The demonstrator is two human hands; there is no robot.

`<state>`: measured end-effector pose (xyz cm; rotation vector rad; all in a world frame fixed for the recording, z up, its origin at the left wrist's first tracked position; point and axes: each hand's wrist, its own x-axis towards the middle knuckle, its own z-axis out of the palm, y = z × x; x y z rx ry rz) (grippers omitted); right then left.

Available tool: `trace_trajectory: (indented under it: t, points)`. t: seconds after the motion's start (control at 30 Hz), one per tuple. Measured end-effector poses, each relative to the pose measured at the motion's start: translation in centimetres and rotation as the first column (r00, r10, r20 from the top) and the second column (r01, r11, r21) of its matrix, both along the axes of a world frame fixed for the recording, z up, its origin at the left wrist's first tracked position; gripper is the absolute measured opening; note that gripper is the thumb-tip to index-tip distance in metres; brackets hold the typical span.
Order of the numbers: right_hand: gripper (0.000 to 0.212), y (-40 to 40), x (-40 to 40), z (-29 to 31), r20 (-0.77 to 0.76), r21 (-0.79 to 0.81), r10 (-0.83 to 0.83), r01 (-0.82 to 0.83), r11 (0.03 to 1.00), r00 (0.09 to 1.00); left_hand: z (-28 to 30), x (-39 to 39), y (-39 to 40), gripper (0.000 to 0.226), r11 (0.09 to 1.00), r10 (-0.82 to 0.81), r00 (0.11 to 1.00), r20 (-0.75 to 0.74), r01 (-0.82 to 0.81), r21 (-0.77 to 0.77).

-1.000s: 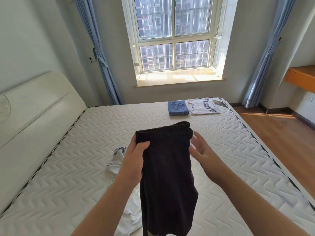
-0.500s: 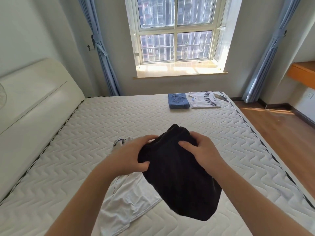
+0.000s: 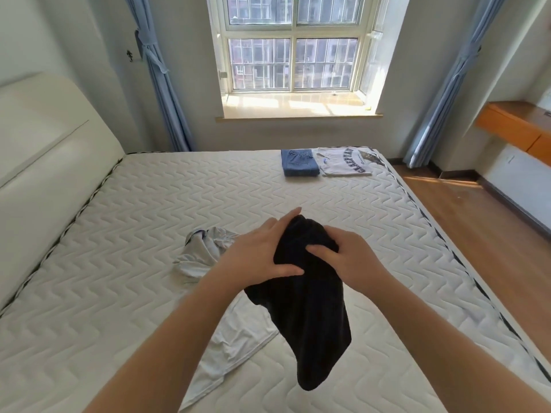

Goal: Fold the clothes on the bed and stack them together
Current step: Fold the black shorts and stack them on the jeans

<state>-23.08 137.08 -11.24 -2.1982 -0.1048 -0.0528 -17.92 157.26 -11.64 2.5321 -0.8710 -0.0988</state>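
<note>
A black garment hangs in front of me above the bed, bunched at its top. My left hand holds its upper left side, thumb across the front and fingers behind. My right hand grips the upper right side, thumb pressed into the cloth. A crumpled white garment lies on the mattress under my left arm. At the far right corner of the bed lie folded blue jeans and, beside them, a folded white T-shirt with dark lettering.
A cream headboard runs along the left side. Behind the bed are a window and blue curtains. Wooden floor and an orange shelf are on the right.
The black garment was held up long by my left hand alone; both hands now grip its bunched top, and its lower part has swung to the right, hanging lower over the mattress.
</note>
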Motion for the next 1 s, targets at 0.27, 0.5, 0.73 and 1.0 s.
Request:
trace_trajectory:
  t: [0.27, 0.5, 0.73, 1.0]
  points:
    - [0.026, 0.4, -1.1, -1.0, -0.068, -0.063, -0.015, 0.011, 0.998, 0.998, -1.9, 1.1, -0.5, 0.083, 0.999, -0.021, 0.995, -0.094, 0.023, 0.024]
    - [0.034, -1.6, -2.9, -4.4, -0.143, 0.043, -0.081, 0.088, 0.995, 0.986, -1.4, 1.4, -1.1, 0.022, 0.992, -0.104, 0.993, -0.048, 0.107, 0.068]
    - [0.057, -8.0, -5.0, -13.3, -0.496, 0.228, -0.289, 0.444, 0.867, 0.819, -0.1, 0.3, -3.4, 0.021, 0.993, -0.098, 0.995, -0.008, 0.099, 0.058]
    - [0.084, -15.1, -7.1, -20.8, -0.797, 0.236, -0.238, 0.649, 0.723, 0.555, 3.4, -1.5, -9.5, 0.023, 0.997, -0.07, 0.997, -0.022, 0.07, 0.011]
